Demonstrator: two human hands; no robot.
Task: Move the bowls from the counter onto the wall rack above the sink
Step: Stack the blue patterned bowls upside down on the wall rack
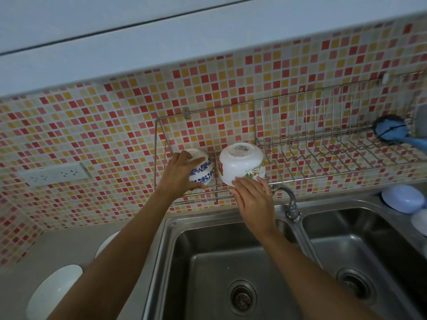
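Mosaic tile in red, orange and cream ran behind everything, and against it my fingers were busy at the left end of the wall rack (300, 179). On my left hand (182, 174) the fingers (196, 160) were wrapped around the blue-patterned bowl (203, 172), thumb under its rim and the rest curled over its base, so it was firmly held, mouth down, just at the wires. On my right hand (251, 197) the fingers (241, 181) lay nearly together and flat against the lower edge of the white cartoon bowl (241, 167), steadying it more than gripping it (whether its weight already sat on the wires I could not tell). That bowl was upside down too, its base with a printed label facing me, just beside the blue one.

So I judged two bowls to be arriving at the rack, neither clearly let go of. Further right the plate slots stood bare, apart from a blue brush (390, 132) at the far end. Below was the double sink (231, 250) with its tap (288, 199). Down on the table (69, 245) at my left, two white bowls (54, 292) still waited, partly hidden by my forearm, so at least half the job looked to be left. Some pale dishes (403, 198) sat right of the sink; I couldn't say if they counted.
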